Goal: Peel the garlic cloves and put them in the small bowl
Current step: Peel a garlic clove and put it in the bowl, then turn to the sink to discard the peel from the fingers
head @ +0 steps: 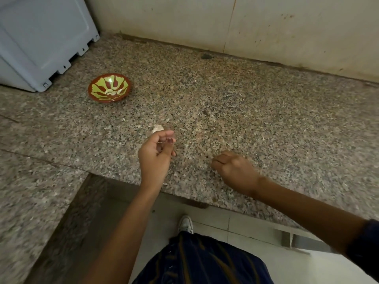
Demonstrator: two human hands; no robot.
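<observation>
Garlic, a pale papery piece [157, 128], is lying just beyond the loosely curled, empty-looking left hand [156, 152]; light and brittle, it is probably wanting a fingertip pinch.

Speckled granite counter [235, 95] against a stained pale wall [266, 27], light grey plastic crate [41, 37] at far left corner, tiled floor [221, 226] below with a white sneaker [186, 223] and dark striped trousers [205, 261].

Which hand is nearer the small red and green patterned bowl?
Left. The left hand is right of and nearer the camera than the small red and green patterned bowl; the right hand is farther right.
</observation>
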